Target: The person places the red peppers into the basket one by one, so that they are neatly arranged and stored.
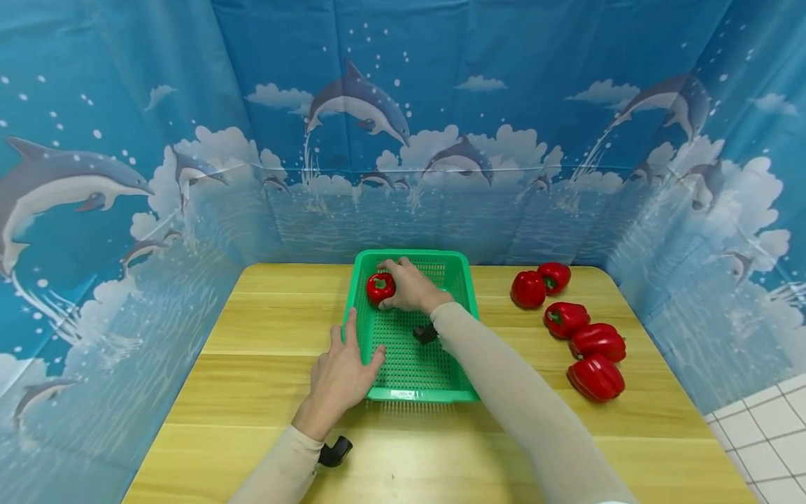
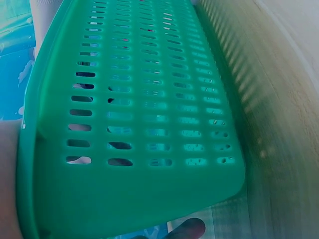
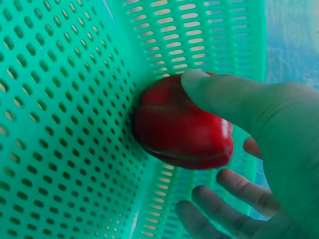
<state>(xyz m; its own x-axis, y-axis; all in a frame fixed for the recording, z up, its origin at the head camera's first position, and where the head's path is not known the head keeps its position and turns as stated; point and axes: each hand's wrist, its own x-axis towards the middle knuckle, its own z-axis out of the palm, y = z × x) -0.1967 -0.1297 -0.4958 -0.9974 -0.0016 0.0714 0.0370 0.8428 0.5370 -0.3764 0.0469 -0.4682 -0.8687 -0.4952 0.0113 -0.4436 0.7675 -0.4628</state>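
Thumb against a red pepper (image 3: 182,124), a person's right hand (image 1: 412,287) parts its fingers loosely beside it inside a green basket (image 1: 450,396); the left hand (image 1: 340,371), fingers spread, meets the near-left rim. Rightward of both, five peppers (image 1: 598,341) lie on a table (image 1: 264,392).

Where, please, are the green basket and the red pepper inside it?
Green basket (image 1: 406,357): head view, on its perforated floor.
Red pepper (image 3: 182,129): right wrist view, on its side.

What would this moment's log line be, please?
right hand: touches red pepper in green basket; left hand: at basket's left side; five peppers: on table
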